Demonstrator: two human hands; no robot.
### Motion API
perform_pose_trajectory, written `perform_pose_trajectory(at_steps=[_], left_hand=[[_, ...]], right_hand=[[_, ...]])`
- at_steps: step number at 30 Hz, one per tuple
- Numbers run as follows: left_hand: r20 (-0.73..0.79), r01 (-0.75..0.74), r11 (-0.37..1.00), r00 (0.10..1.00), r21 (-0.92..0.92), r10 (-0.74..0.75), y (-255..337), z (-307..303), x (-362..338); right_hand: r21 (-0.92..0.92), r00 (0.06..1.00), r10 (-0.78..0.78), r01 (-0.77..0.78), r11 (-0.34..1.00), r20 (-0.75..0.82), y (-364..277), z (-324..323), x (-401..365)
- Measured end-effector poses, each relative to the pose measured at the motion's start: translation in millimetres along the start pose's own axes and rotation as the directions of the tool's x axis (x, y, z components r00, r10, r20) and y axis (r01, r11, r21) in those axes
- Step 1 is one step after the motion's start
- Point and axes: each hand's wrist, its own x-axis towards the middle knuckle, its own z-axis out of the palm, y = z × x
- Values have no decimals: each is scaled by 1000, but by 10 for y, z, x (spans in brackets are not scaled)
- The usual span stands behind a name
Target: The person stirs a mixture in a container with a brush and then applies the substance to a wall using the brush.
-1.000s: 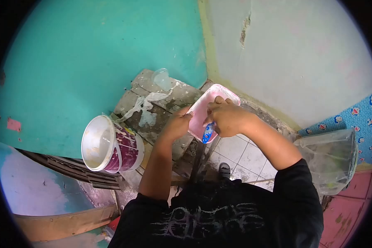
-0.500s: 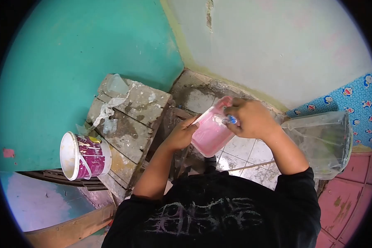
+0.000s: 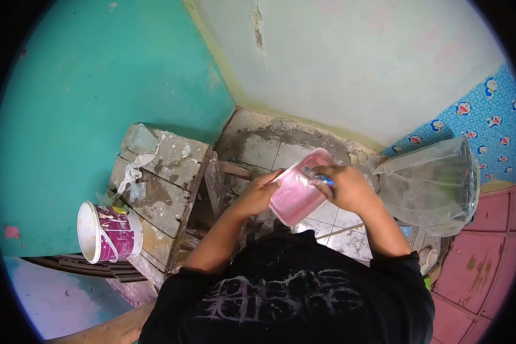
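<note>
Head view: left hand point(image 3: 264, 192) clasped on the rim of a pink rectangular plastic tub point(image 3: 295, 200), held in the air above the tiled floor point(image 3: 258, 150). Right hand point(image 3: 347, 188) closed round a small blue-handled tool point(image 3: 322, 179), tip inside the tub. Seemingly mid-stir or mid-scrape. Next move calls for a level tub and a firm grip.

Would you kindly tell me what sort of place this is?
Probably a room being repainted: a paint-smeared bucket by a splattered wooden bench, the teal wall is patchy, and the left hand holds a pink tray.
</note>
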Motion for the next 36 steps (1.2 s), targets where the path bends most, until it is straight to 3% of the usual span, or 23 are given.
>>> perform_pose_trajectory(at_steps=[4, 7, 8, 14, 18, 21, 24, 27, 31, 35, 36], left_hand=[[-54, 10, 994, 998, -111, -17, -38, -30, -38], [-52, 1, 997, 999, -82, -5, -45, -95, -50], [-48, -13, 999, 999, -52, 10, -45, -125, -51], [-26, 39, 991, 999, -126, -43, -11, -238, 26], [46, 39, 997, 998, -74, -35, 39, -412, 271], [72, -8, 997, 997, -77, 14, 64, -475, 480], [84, -11, 991, 996, -132, 23, 1, -578, 809], [127, -55, 991, 989, -123, 71, -17, -731, 1154], [170, -40, 983, 983, -181, 71, 45, -908, 1565], [172, -25, 981, 983, -192, 59, 146, -998, 2025], [193, -42, 979, 978, -197, 81, 142, -1002, 2138]], right_hand=[[-18, 1000, -3, 3, 1000, -10, -64, -133, 25], [59, 978, -209, 208, 976, 2, -17, 91, 40], [39, 978, -181, 178, 983, 100, -35, 97, 11], [-20, 979, -141, 146, 989, 149, -144, -113, 132], [18, 946, -276, 277, 961, 168, 61, 74, 260], [64, 964, -175, 165, 984, 200, 100, -130, 405], [-18, 975, -120, 125, 992, 186, 222, -163, 706], [-24, 954, -186, 197, 980, 236, 475, -62, 943], [-9, 972, -65, 69, 998, 225, 624, -320, 1360], [-53, 954, -157, 176, 983, 256, 945, -295, 1571], [-25, 966, -121, 130, 991, 228, 1003, -338, 1594]])
